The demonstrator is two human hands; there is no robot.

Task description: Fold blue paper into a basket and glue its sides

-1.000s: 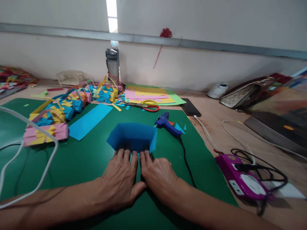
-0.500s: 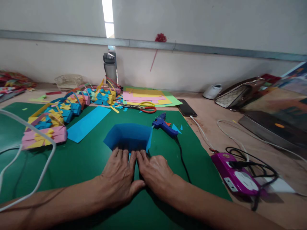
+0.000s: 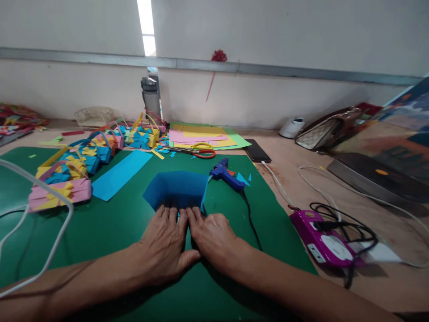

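A blue sheet of paper (image 3: pixel 181 188) stands partly folded up on the green mat (image 3: pixel 114 232), its far and side parts raised. My left hand (image 3: pixel 167 239) lies palm down with fingers stretched out, their tips pressing the paper's near edge. Beside it, touching or almost touching, my right hand (image 3: pixel 212 237) also lies palm down with its front fingertips on the same edge. Its outer fingers look bent, and its thumb is hidden. To the right of the paper lies a blue hot glue gun (image 3: pixel 225 174), its nozzle pointing away from me.
Small paper baskets (image 3: pixel 60 192) with bows stand at the left, near a flat blue strip (image 3: pixel 122 174). Scissors (image 3: pixel 201 153), coloured sheets (image 3: pixel 201 134) and a phone (image 3: pixel 258 150) lie behind. A purple power strip (image 3: pixel 325 239) with cables sits right; a white cable (image 3: pixel 62 232) loops at left.
The whole view has shifted slightly. Both hands stay pressed on the paper's near edge, and the paper keeps its folded shape.
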